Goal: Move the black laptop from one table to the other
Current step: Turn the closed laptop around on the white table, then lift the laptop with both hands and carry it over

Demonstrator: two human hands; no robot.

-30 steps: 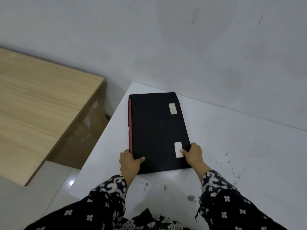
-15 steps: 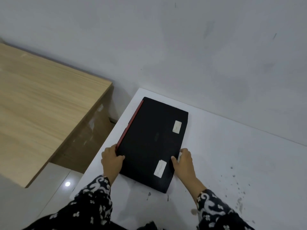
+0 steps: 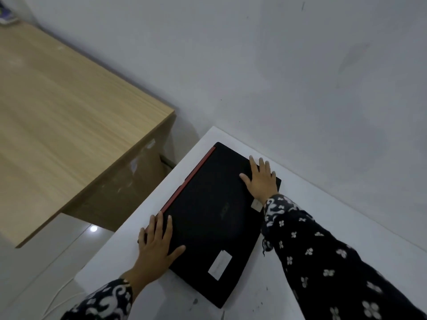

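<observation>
We have both hands flat on the black laptop [image 3: 215,218] lying on the white counter [image 3: 346,239], left hand [image 3: 157,245] and right hand [image 3: 262,180] grasping nothing yet, so next we must take a firm grip on its edges and carry it to the wooden counter [image 3: 69,116].

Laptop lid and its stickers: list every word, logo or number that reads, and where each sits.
Faint logo at the middle of the black laptop lid: too dim and blurred to read.
White sticker near the lid's near corner: no legible print.
White sticker by the right sleeve: partly hidden, unreadable.
No other text shows.
</observation>
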